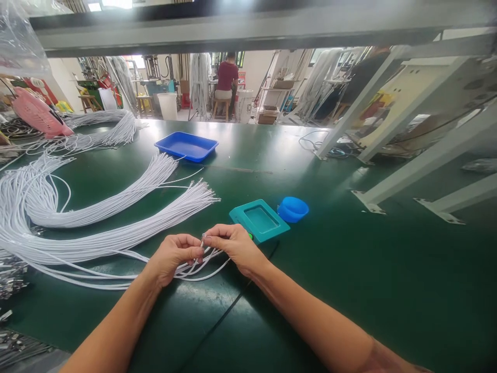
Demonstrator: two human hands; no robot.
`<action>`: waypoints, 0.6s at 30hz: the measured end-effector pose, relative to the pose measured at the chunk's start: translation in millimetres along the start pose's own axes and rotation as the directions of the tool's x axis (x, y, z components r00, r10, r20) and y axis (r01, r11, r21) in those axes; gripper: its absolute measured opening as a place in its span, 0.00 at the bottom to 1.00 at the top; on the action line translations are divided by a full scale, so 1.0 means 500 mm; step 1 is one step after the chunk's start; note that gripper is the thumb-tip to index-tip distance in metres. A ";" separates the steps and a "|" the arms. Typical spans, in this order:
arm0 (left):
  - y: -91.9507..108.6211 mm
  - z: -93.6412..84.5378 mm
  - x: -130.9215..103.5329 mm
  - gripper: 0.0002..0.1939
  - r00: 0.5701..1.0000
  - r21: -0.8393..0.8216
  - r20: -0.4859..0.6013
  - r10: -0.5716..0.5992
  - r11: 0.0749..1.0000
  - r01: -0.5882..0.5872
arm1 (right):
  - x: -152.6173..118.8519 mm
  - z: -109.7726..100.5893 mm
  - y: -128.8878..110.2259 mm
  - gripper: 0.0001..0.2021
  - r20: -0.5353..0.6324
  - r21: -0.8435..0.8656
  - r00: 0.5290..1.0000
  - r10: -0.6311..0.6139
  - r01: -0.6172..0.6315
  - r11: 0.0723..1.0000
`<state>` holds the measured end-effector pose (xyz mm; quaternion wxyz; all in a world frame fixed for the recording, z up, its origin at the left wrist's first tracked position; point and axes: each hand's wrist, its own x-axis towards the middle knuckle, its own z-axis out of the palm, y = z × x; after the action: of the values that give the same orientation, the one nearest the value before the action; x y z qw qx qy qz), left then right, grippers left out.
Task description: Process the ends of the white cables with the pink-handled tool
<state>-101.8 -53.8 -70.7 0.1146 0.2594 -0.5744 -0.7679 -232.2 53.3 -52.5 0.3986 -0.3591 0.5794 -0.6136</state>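
My left hand [174, 257] pinches the end of a white cable between thumb and fingers. Close against it, my right hand [236, 247] is closed on the tip of the same cable, where a small metallic piece shows; its exact shape is too small to tell. Several loose white cables [212, 270] pass beneath both hands. To the left lies a thick curved bundle of white cables [155, 231], its cut ends fanning towards my hands. Just beyond my right hand sits a teal device with a recessed top [259, 217], a green light at its near edge.
A round blue bowl [293, 209] stands beside the teal device. Further back are a blue tray [186, 146] and another coiled cable bundle [112, 127]. A pink machine [41, 114] is at far left. White metal legs [419, 163] stand on the green table [330, 290] at right. Other people work behind.
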 end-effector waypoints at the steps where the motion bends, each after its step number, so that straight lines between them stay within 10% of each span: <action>1: -0.001 0.000 0.000 0.06 1.000 -0.029 0.016 -0.006 1.000 0.007 | 0.000 0.001 0.000 0.08 0.027 0.077 0.999 0.036 -0.038 0.996; 8: -0.003 -0.004 0.003 0.06 0.993 -0.175 0.108 -0.042 0.983 0.061 | 0.006 -0.008 -0.001 0.13 0.141 0.191 0.974 0.175 -0.200 0.961; 13: -0.001 -0.008 0.002 0.06 0.983 -0.141 0.167 -0.077 0.985 0.101 | 0.005 -0.023 -0.021 0.27 0.238 -0.089 0.964 -0.117 0.141 0.986; 18: -0.002 -0.007 -0.002 0.05 0.971 -0.116 0.226 -0.072 0.988 0.101 | -0.001 -0.018 -0.020 0.05 0.278 -0.235 0.939 -0.204 0.273 0.933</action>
<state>-98.9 -56.1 -72.3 0.0326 0.1894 -0.5218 -0.8311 -240.7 57.7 -43.1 0.3376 -0.5523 0.5545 -0.5230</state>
